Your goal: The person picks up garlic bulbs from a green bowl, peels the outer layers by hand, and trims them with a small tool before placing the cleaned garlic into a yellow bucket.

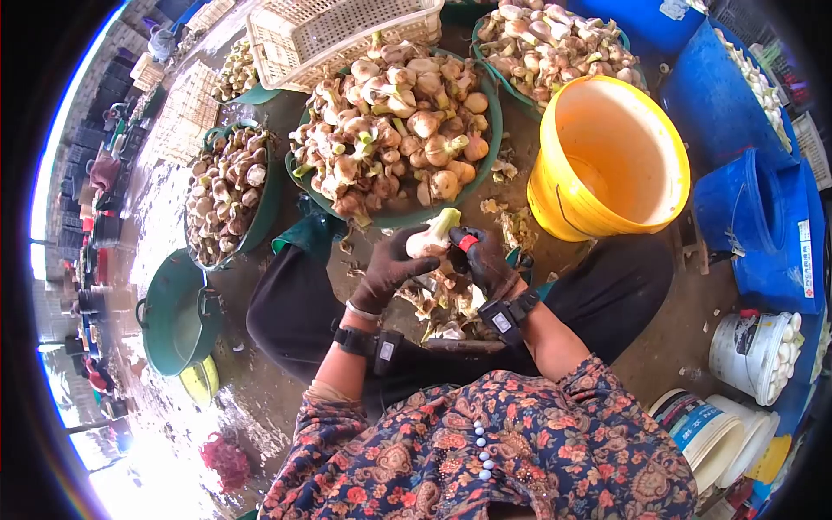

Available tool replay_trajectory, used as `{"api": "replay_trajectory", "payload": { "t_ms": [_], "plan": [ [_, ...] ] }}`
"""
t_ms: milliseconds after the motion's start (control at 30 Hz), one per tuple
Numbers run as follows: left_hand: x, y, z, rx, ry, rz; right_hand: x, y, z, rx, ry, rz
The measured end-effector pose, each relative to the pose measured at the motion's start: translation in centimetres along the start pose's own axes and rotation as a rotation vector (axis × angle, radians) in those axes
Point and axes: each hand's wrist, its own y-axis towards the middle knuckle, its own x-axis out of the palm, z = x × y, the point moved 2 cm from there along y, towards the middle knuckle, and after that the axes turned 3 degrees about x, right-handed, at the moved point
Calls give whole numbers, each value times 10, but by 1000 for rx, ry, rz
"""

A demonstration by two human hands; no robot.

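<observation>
Between my hands is a pale garlic-like bulb (429, 243) with a short green stem stub pointing up and to the right. My left hand (386, 273), in a dark glove, is closed around its lower left side. On the right, my gloved right hand (490, 264) is curled close against the bulb. Something small and red (468, 243) shows at its fingers; the rest of what it grips is hidden. Peelings (442, 303) lie under both hands. Just beyond them, a green tub (496, 143) is heaped with brownish unpeeled bulbs (390, 121).
A yellow bucket (546, 186) stands to the right, with a blue bucket (724, 204) beyond it. A white bucket (732, 355) holds pale peeled pieces. At left are another tub of bulbs (225, 199) and a green basin (178, 316). A wicker basket (347, 35) sits behind.
</observation>
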Motion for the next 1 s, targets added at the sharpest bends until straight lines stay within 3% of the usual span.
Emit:
{"api": "replay_trajectory", "payload": {
  "t_ms": [100, 133, 167, 200, 267, 333, 400, 433, 467, 533, 600, 667, 800, 867, 900, 933, 1000],
  "plan": [
    [20, -3, -16, 44, -38, 99, 7, -12, -16, 96, 127, 17],
    [23, -3, -22, 84, -89, 168, 15, -18, -25, 242, 352, -91],
    [21, -2, -27, 53, 95, 73, 20, -23, -29, 390, 577, -198],
    [16, -2, -31, 51, 88, 76, 16, -19, -21, 395, 573, -195],
    [13, -2, -2, 354, 770, 264, 10, -6, -7, 372, 639, -289],
    [10, 2, 17, 441, 838, 366, 3, 2, 1, 382, 511, -323],
    [3, 6, 17, 322, 1001, -133, -6, 17, 24, 227, 108, -217],
    [3, 6, 14, 342, 914, -161, 6, -3, -5, 395, 107, -211],
    [3, 5, 10, 339, 911, -164, 2, 4, 7, 399, 110, -208],
    [-1, 6, -1, 141, 756, -110, -4, 22, 20, 173, -140, -268],
    [0, 2, -11, 109, 745, -27, -12, 18, 20, 204, -280, -211],
    [3, 0, -13, 89, 731, 40, -7, 10, 5, -273, -480, -198],
    [1, -4, -18, -89, 386, 124, -1, -3, -27, -96, -344, -339],
    [-4, -6, -21, -239, -189, 148, 0, -5, -29, -27, -18, -403],
    [-9, -7, -21, -295, -323, 117, 2, -8, -29, -30, -18, -404],
    [-7, -9, -18, -22, -93, 97, 7, -13, -32, -71, 75, -421],
    [-4, -17, -9, 682, 966, 134, 14, -23, -38, -148, 257, -453]
  ]
}}
